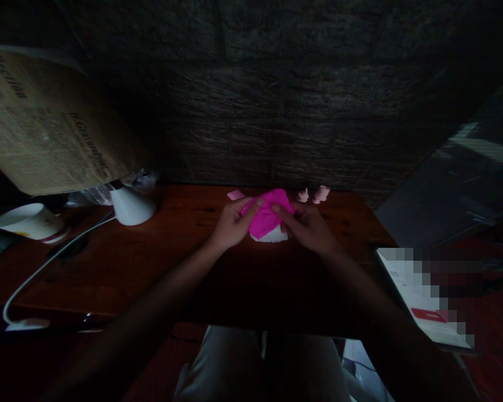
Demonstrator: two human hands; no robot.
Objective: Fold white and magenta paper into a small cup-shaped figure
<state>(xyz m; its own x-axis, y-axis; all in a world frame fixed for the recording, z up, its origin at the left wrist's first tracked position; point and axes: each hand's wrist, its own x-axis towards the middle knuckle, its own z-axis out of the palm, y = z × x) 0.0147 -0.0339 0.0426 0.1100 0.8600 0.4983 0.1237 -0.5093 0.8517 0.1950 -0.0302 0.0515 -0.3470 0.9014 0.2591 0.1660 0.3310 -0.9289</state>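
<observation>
My left hand (233, 222) and my right hand (312, 224) both grip a soft, flat, bright pink piece (270, 215) over the wooden table, one hand at each side. Both thumbs press on its upper face, while most of the fingers are hidden behind it. Whether it is cloth or flattened modelling clay I cannot tell. Below its lower edge shows a white piece (272, 234). Two small pale pink shaped pieces, a shorter one (303, 195) and a taller one (321, 194), stand beyond my right hand. A small flat pink piece (235, 194) lies behind my left hand.
The wooden table (184, 218) meets a dark stone-patterned wall (251, 100). On the left are a paper cup (31, 220), a white cone-shaped lamp base (132, 205) with a cable, and a printed brown paper shade (54, 128). A white box (423, 301) is at the right edge.
</observation>
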